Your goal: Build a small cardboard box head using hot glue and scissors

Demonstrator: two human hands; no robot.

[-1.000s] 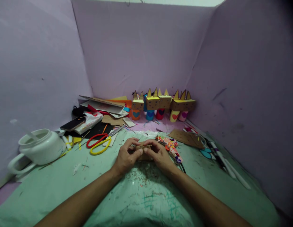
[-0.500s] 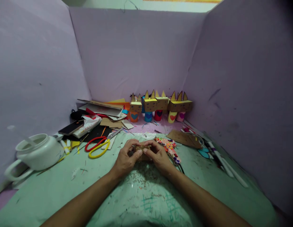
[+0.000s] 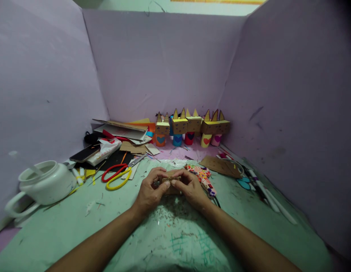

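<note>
Pinching the cardboard (image 3: 172, 190) closely, the left hand (image 3: 152, 187) and right hand (image 3: 190, 186) have open bench (image 3: 113, 211) at near left and near right; walls (image 3: 169, 60) close the far edge and both sides. Their grip matches a second ago. At left, a pot (image 3: 54, 187) holds a pale stick (image 3: 35, 169).

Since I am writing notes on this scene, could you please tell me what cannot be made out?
Held cardboard: head view, partly hidden by the left hand and right hand.
White pot: head view, its inside bottom hidden by its own side.
Forearms: head view, cut off by the bottom edge.
Crumbs: head view, too small to identify.
</note>
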